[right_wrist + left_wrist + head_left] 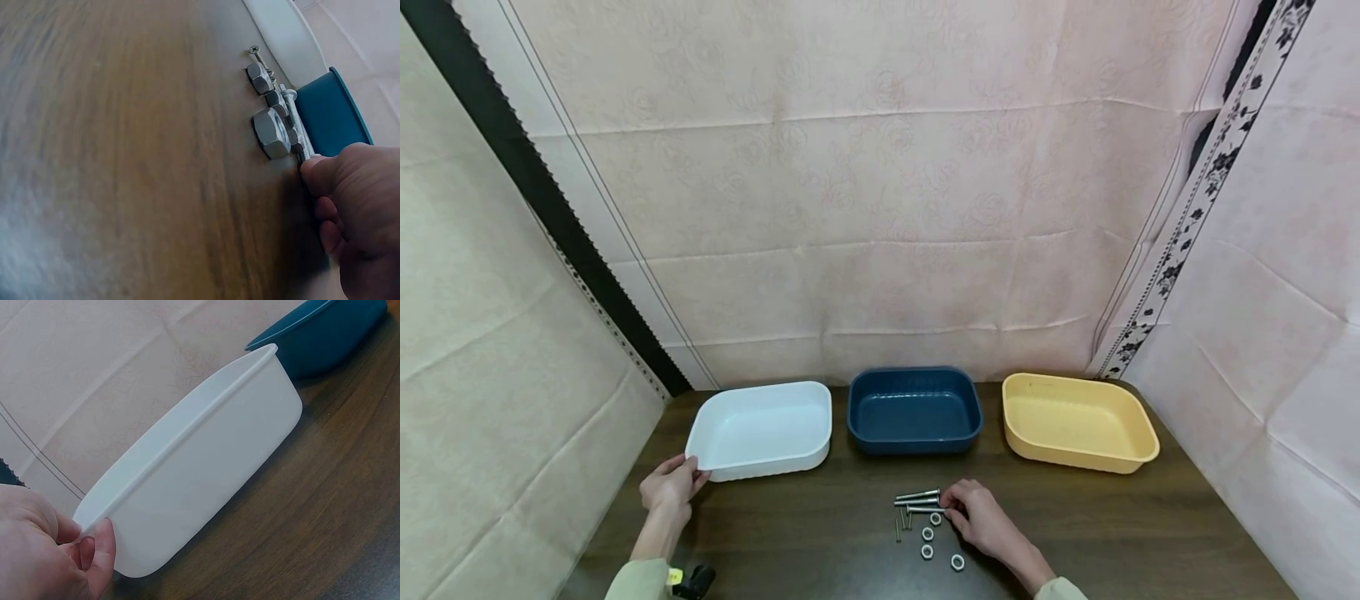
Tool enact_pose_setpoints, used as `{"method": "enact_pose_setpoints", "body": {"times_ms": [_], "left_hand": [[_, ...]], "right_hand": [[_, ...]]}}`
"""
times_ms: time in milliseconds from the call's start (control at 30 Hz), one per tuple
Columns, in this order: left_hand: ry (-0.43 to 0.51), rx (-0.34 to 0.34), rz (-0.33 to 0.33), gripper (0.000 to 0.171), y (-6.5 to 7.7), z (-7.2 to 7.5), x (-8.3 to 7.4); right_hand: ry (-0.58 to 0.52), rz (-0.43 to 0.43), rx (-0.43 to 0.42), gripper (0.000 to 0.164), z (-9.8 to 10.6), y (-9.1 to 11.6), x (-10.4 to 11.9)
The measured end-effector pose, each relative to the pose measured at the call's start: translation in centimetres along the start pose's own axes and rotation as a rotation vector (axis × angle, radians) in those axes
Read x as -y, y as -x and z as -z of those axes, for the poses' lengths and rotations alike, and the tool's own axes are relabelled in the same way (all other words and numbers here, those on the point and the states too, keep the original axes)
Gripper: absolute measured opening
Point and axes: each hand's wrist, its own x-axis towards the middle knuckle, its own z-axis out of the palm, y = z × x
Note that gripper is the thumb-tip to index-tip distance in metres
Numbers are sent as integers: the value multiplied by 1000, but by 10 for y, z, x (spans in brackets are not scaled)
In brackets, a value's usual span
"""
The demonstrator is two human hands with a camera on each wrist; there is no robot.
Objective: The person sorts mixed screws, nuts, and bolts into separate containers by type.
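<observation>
At the left, my left hand point(670, 485) pinches the front left corner of a white plastic tray point(767, 477); in the left wrist view the thumb and fingers point(105, 550) hold its rim. My right hand point(981, 518) is at the right end of a small group of hardware, its thumb and curled fingers pinching the end of a metal bolt point(302, 134). More silver bolts point(917, 502) lie side by side just left of those fingertips. Thin screws point(898, 531) lie nearer me. Several hex nuts point(927, 552) are scattered below, a larger nut point(957, 562) among them.
A dark blue tray point(914, 445) stands at the middle back of the brown wooden table point(805, 533). To its right is a yellow tray point(1082, 458). Patterned cloth point(880, 200) hangs behind and at both sides. A black object point(696, 581) shows by the left sleeve.
</observation>
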Motion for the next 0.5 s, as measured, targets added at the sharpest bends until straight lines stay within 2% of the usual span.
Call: {"method": "enact_pose_setpoints", "body": {"times_ms": [267, 500], "left_hand": [[7, -6, -9, 45, -1, 0, 2], [5, 0, -19, 45, -1, 0, 1]], "right_hand": [[57, 51, -18, 17, -1, 2, 2], [43, 69, -33, 18, 0, 3, 1]]}}
